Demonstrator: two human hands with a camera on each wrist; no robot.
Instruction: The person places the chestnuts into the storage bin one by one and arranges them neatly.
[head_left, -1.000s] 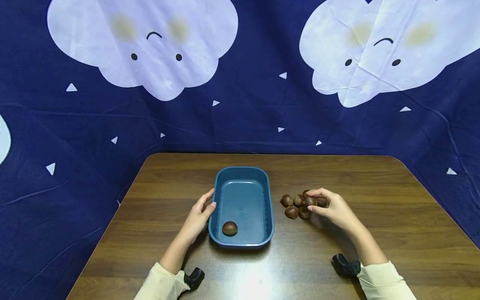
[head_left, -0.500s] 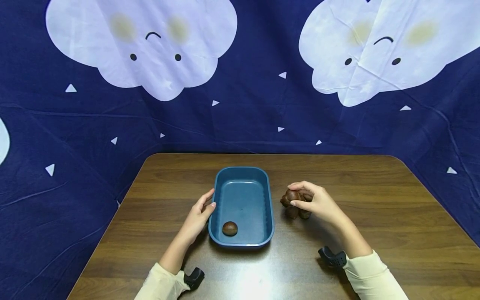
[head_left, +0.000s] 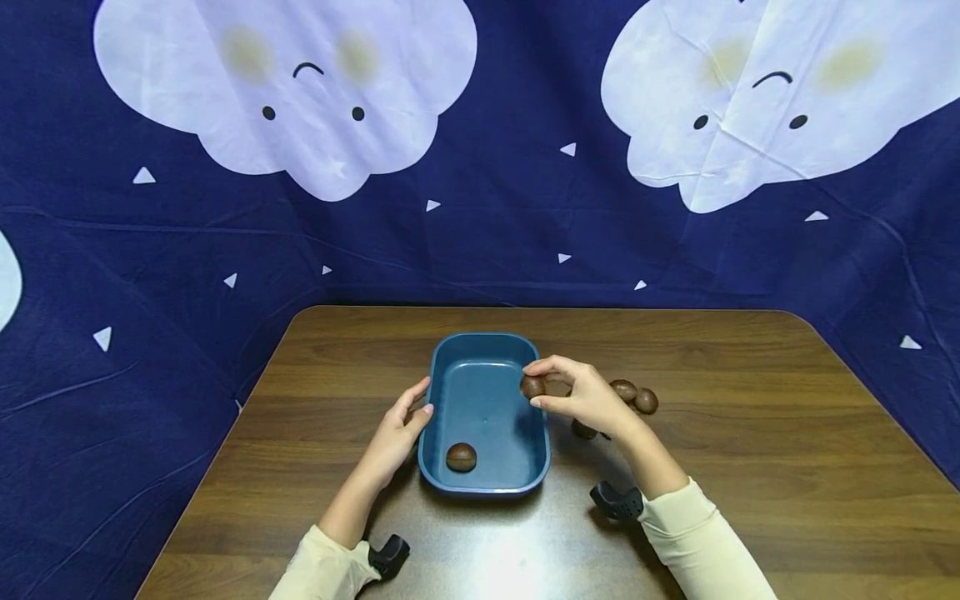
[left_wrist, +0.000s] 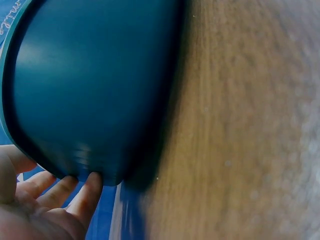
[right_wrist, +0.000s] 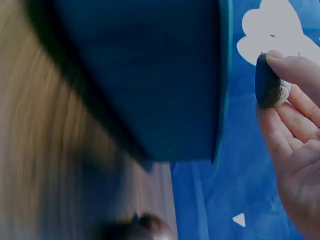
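A blue plastic tray (head_left: pixel 483 492) stands on the wooden table, with one brown chestnut (head_left: pixel 461 457) lying in its near left corner. At the tray's left side is my left hand (head_left: pixel 396 431), its thumb at the rim and its fingertips (left_wrist: pixel 92 182) against the outer wall. My right hand (head_left: pixel 588 402) pinches another chestnut (head_left: pixel 532 387) between thumb and fingers, over the tray's right rim. In the right wrist view the held chestnut (right_wrist: pixel 268 82) shows side-on, above the rim's level. Several loose chestnuts (head_left: pixel 623 390) lie right of the tray, partly hidden behind the right hand.
The brown table (head_left: pixel 360 350) has rounded far corners. Behind it hangs a dark blue cloth (head_left: pixel 517 242) printed with white clouds and small triangles. Black wrist devices (head_left: pixel 617 502) sit at both sleeve cuffs.
My right hand has moved left from the chestnut pile to the tray's right rim, carrying a chestnut. The left hand and the tray have stayed in place.
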